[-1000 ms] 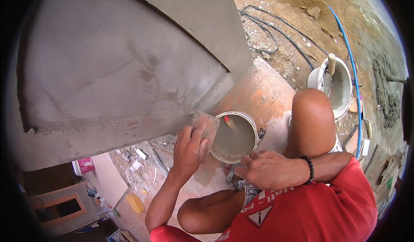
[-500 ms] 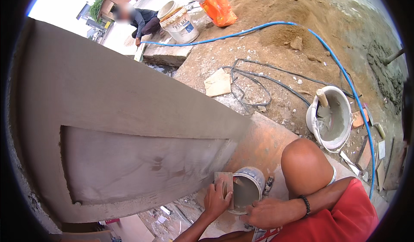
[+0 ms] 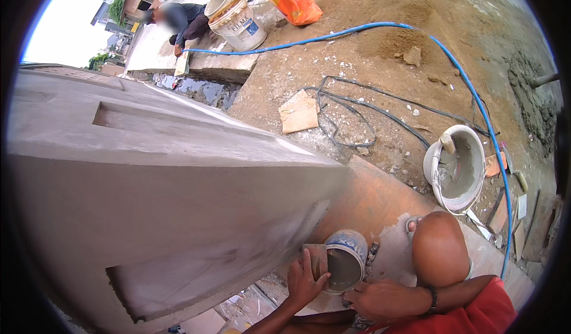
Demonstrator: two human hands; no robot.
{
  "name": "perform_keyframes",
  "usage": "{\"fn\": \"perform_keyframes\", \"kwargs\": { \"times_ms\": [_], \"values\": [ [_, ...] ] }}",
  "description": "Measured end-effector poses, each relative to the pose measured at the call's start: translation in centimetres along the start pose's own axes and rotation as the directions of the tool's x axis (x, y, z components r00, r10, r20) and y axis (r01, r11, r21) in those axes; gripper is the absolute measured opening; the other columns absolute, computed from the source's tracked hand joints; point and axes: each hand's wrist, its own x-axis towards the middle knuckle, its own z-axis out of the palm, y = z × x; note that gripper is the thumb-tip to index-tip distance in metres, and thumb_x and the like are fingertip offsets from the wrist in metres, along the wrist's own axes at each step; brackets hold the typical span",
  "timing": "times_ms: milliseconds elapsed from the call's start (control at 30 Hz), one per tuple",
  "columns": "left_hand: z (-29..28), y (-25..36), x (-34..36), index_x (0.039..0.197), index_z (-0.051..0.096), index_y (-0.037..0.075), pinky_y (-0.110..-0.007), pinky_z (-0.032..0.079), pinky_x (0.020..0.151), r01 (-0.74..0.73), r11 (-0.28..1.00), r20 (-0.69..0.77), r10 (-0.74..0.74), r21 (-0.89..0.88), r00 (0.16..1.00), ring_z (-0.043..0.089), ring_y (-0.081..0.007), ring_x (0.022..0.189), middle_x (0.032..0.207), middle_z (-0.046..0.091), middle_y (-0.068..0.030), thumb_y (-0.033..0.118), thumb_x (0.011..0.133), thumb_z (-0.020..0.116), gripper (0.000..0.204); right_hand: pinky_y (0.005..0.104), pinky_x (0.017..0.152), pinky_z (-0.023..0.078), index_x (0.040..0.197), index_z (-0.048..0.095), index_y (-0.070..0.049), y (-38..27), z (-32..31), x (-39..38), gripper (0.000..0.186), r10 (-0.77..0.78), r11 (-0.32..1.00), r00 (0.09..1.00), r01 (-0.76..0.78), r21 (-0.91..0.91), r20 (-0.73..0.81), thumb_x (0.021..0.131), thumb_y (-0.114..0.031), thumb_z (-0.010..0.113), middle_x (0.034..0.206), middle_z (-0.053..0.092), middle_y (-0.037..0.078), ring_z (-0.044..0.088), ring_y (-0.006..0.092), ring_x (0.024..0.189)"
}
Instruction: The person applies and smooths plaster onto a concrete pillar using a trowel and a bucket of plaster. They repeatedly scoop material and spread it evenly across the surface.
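Hands at the foot of a grey rendered pillar (image 3: 178, 215): your left hand (image 3: 304, 281) grips a flat rectangular float (image 3: 315, 258), fingers curled over its near edge, holding it upright just beside the pillar's lower corner; whether the board touches the render cannot be told. Immediately right of that hand, touching the float, stands a small tilted tub (image 3: 346, 267), its mouth turned toward you and filled with grey slurry, its outer wall white with a blue band. Your right hand (image 3: 380, 298), wearing a dark wristband, lies loosely closed and empty below the tub, near its rim. The float's long axis runs up and away from you, and the left hand is the nearer to pillar and tub alike. Beyond your right knee (image 3: 440, 253), a white bucket (image 3: 458, 167) of mortar sits well apart.
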Motion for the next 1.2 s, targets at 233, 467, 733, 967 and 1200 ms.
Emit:
{"fn": "perform_keyframes", "kwargs": {
  "times_ms": [233, 467, 733, 967, 1200],
  "values": [
    [-5.3, 7.4, -4.6, 0.155, 0.018, -0.004, -0.052, 0.041, 0.100, 0.131, 0.862, -0.054, -0.180, -0.490, 0.982, 0.050, -0.0452, 0.119, 0.139, 0.042, -0.0337, 0.026, 0.086, 0.073, 0.093, 0.0488, 0.069, 0.054, 0.105, 0.063, 0.000, -4.3, -1.2, -2.3, 0.023, 0.513, 0.838, 0.825, -0.420, 0.350, -0.238, 0.085, -0.007, 0.055, 0.085, 0.069, 0.027, 0.069, 0.0432, 0.084],
    [-15.8, 6.3, -12.3, 0.149, 0.035, -0.004, -0.044, 0.050, 0.090, 0.267, 0.829, 0.365, -0.082, -0.491, 0.928, 0.058, -0.0326, 0.107, 0.131, 0.052, -0.0246, 0.020, 0.090, 0.065, 0.071, 0.0447, 0.073, 0.055, 0.119, 0.063, -0.003, -15.5, -1.8, -12.9, 0.041, 0.891, 0.421, 0.303, -0.273, 0.865, -0.338, 0.081, 0.003, 0.049, 0.106, 0.069, 0.026, 0.070, 0.0393, 0.087],
    [-22.5, 7.6, -12.8, 0.144, 0.041, -0.001, -0.031, 0.051, 0.052, 0.123, 0.913, 0.521, 0.107, -0.388, 0.847, 0.062, -0.0184, 0.069, 0.099, 0.063, -0.0145, 0.016, 0.095, 0.060, 0.055, 0.0427, 0.087, 0.052, 0.116, 0.066, -0.003, -28.4, 18.9, -30.4, 0.035, 0.763, 0.277, -0.631, 0.124, 0.953, -0.140, 0.084, -0.009, 0.054, 0.108, 0.070, 0.022, 0.068, 0.0343, 0.100],
    [-20.6, 16.2, -10.4, 0.142, 0.044, 0.003, -0.030, 0.044, 0.044, -0.148, 0.972, 0.642, 0.231, -0.181, 0.731, 0.064, -0.0220, 0.056, 0.098, 0.065, -0.0163, 0.019, 0.093, 0.059, 0.054, 0.0359, 0.051, 0.051, 0.117, 0.065, -0.003, -39.7, 36.0, -31.3, 0.035, 0.781, 0.220, -0.595, 0.544, 0.810, 0.187, 0.084, -0.009, 0.057, 0.073, 0.067, 0.011, 0.065, 0.0204, 0.057],
    [-19.7, 36.6, -12.9, 0.137, 0.047, 0.010, -0.029, 0.041, 0.043, -0.167, 0.947, 0.667, 0.312, -0.274, 0.676, 0.064, -0.0208, 0.058, 0.096, 0.065, -0.0117, 0.025, 0.095, 0.056, 0.046, 0.0330, 0.044, 0.046, 0.126, 0.061, 0.000, -48.4, 34.6, -34.5, 0.042, 0.819, 0.328, -0.574, 0.502, 0.800, 0.025, 0.086, -0.001, 0.047, 0.074, 0.069, 0.012, 0.059, 0.0152, 0.049]
  ]
}}
